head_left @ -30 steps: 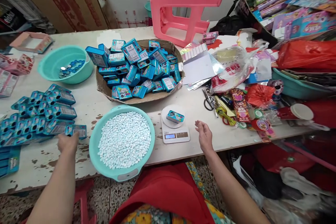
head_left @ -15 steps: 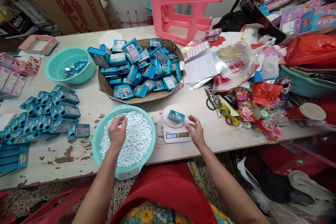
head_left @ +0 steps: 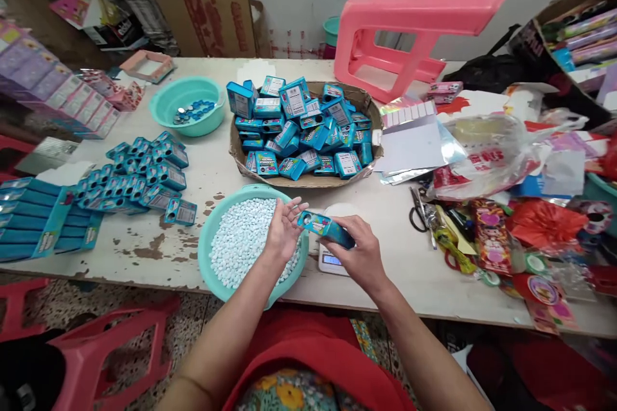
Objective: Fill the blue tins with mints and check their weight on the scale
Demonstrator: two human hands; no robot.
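My right hand (head_left: 359, 250) grips a small blue box (head_left: 325, 228) by its right end, above the white scale (head_left: 332, 262). The box lies lengthwise, its left end by the fingers of my left hand (head_left: 285, 228). That hand is palm up with its fingers spread, over the right side of a teal basin (head_left: 205, 249) of pale candies (head_left: 245, 234). Whether its fingertips touch the box is hard to tell. My right hand and the box partly cover the scale.
Behind the basin stands a cardboard tray (head_left: 303, 181) heaped with blue boxes. More blue boxes (head_left: 159, 173) and a smaller teal bowl (head_left: 186, 128) are at the left. Scissors (head_left: 420, 212), plastic bags (head_left: 482, 154) and a pink stool (head_left: 414, 13) are at the right.
My right hand has taken the blue box off the scale. My left hand has moved right across the basin, towards the box. The view has swung left.
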